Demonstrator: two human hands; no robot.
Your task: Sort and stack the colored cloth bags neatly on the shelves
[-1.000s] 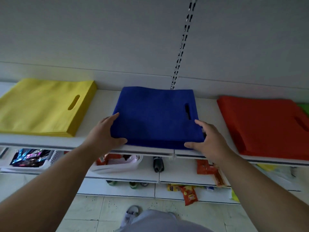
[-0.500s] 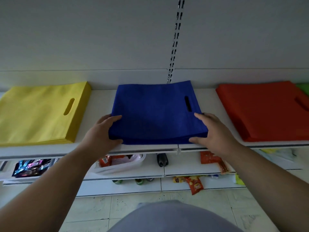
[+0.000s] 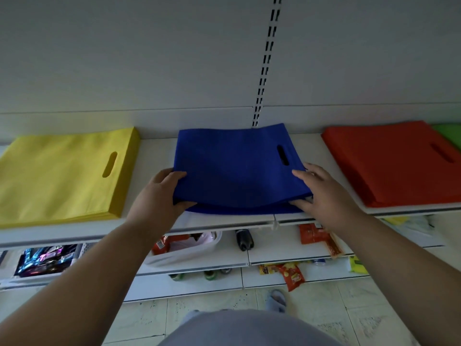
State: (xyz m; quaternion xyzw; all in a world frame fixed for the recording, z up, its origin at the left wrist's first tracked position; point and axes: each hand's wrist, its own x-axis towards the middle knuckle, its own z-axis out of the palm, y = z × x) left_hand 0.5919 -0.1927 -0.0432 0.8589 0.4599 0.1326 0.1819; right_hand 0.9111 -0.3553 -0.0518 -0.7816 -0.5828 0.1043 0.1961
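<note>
A stack of blue cloth bags (image 3: 237, 168) lies in the middle of the white top shelf (image 3: 154, 151). My left hand (image 3: 157, 198) grips its front left corner, thumb under and fingers on top. My right hand (image 3: 324, 193) grips the front right corner the same way. The stack's front edge sags a little between my hands. A yellow stack (image 3: 62, 176) lies to the left, a red stack (image 3: 394, 161) to the right, and a green bag (image 3: 450, 136) peeks out behind the red one.
Lower shelves hold snack packets (image 3: 314, 236), a dark bottle (image 3: 243, 239), a white basket (image 3: 184, 253) and a tray of shiny packets (image 3: 45, 258). A slotted upright (image 3: 267, 61) runs up the back wall. Tiled floor and my slipper (image 3: 277, 299) show below.
Both hands have closed on the blue stack's front corners, and the front edge has lifted slightly off the shelf. The view has shifted a little.
</note>
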